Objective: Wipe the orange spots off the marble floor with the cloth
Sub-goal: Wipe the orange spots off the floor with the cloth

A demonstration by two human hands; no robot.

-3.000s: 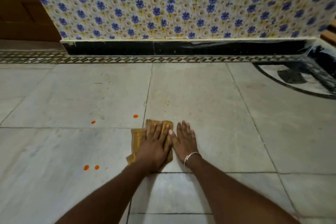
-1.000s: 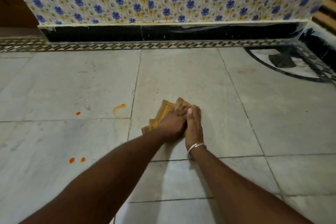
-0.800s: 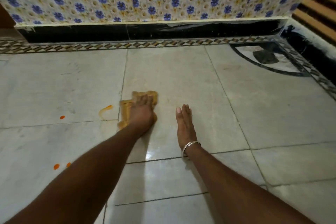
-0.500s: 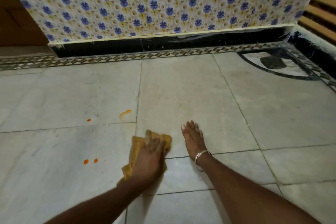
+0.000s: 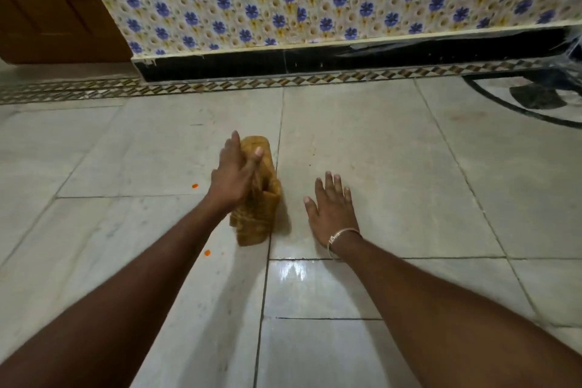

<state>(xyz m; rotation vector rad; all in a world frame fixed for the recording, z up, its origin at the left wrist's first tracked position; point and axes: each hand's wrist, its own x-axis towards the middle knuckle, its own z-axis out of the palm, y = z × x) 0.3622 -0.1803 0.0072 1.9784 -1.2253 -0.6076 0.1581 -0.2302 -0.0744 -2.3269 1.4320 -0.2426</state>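
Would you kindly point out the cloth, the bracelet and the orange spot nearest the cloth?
cloth (image 5: 256,220), head view, lower fold.
bracelet (image 5: 345,230), head view, band on wrist.
orange spot (image 5: 207,252), head view, centre.

Dim, warm indoor light, with a white glare patch on the glossy floor (image 5: 409,173) between the forearms and soft shadows just right of the cloth (image 5: 258,217) and left forearm (image 5: 151,277). Wide-angle optics bow the skirting (image 5: 346,58) toward the frame edges. The left hand (image 5: 233,175) and cloth show slight motion blur, and the corners darken.
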